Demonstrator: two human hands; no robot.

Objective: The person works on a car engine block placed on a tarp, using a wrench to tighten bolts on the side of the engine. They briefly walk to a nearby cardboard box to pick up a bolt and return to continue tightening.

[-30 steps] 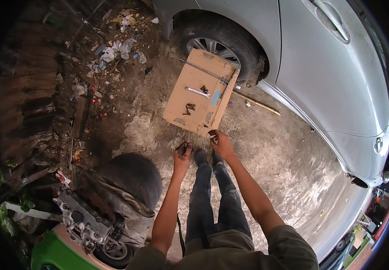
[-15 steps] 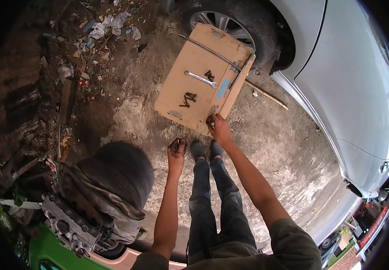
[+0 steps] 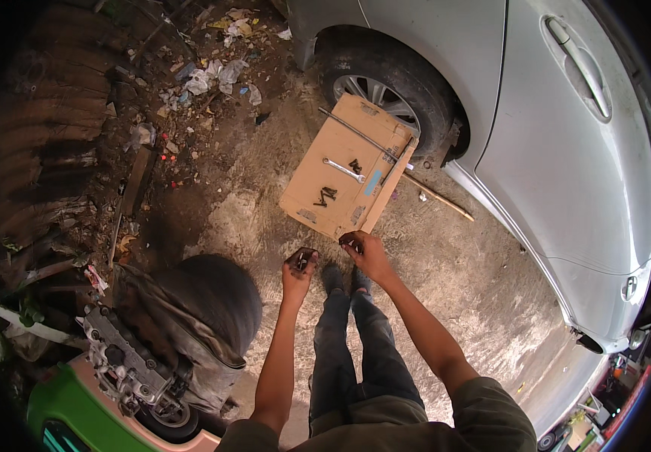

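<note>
My left hand [image 3: 297,275] is raised left of my feet, its fingers curled round something small, dark and partly shiny. My right hand [image 3: 368,255] pinches another small dark thing with a light glint, close by the near edge of a cardboard sheet [image 3: 310,185]. What either hand holds is too small to name. A combination wrench [image 3: 343,170] lies across the cardboard. Dark bolts are grouped on it in two places: one bunch of bolts [image 3: 325,196] nearer me, a smaller bunch [image 3: 356,166] by the wrench's open end. A long metal rod [image 3: 356,134] crosses the far part.
Beyond the cardboard stands a silver car's wheel [image 3: 435,98]; its body [image 3: 551,188] fills the right side. A wooden stick [image 3: 438,197] lies on the concrete. At lower left are a large dark rounded object [image 3: 224,297] and an engine part [image 3: 126,361]. Litter [image 3: 212,79] is scattered far left.
The view has shifted, so the cardboard and car look lower and smaller. My hands have come slightly closer together, and the right one has drawn back from the cardboard's corner.
</note>
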